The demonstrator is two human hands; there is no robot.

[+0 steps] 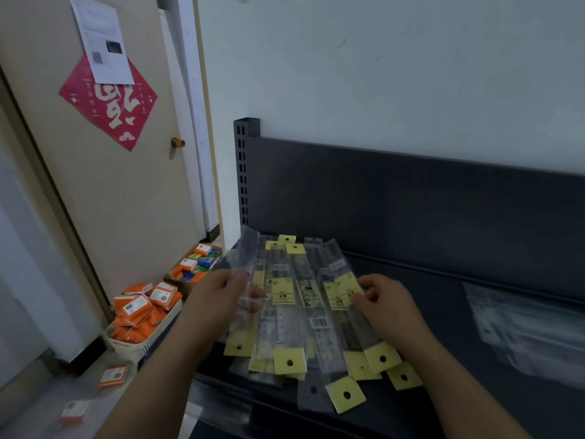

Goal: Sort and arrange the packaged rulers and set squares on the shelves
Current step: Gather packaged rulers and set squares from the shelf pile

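The clear plastic ruler packets with yellow header cards [294,315] lie fanned on the dark grey metal shelf [449,299]. The left hand [218,291] pinches 1 packet and the right hand [384,301] pinches another. The slippery packets near the front edge may slide off.

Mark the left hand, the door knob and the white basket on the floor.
left hand [221,291]: head view, on the back of the hand.
door knob [178,142]: head view, on the brass knob's rounded end.
white basket [136,350]: head view, on its bare front wall.
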